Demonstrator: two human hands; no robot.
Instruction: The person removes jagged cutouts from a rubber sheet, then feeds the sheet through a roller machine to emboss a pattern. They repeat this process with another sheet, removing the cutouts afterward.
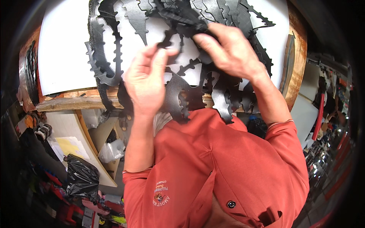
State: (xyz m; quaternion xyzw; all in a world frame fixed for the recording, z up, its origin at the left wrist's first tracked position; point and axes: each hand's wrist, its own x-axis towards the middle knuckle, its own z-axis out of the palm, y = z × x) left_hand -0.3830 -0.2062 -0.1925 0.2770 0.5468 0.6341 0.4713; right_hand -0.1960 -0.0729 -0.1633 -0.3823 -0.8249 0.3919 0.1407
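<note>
Black leather-like offcuts with notched edges (137,21) lie in a loose heap over a white tabletop. My left hand (146,78) pinches a narrow, dark notched strip (167,40) between thumb and fingers. Farther to the right, my right hand (232,51) closes its thumb and fingers on a bunch of black offcuts (184,21), which is smeared by motion. Whether the strip and the bunch are joined I cannot tell. Nearer to me, a curved textured offcut (176,93) droops over the table's front edge onto my red shirt.
The white tabletop (64,49) has a worn wooden edge (72,103). More dark strips (30,62) hang at its far left. Below on the left are a shelf unit (85,138) and a black plastic bag (81,176). Cluttered goods (327,148) fill the right side.
</note>
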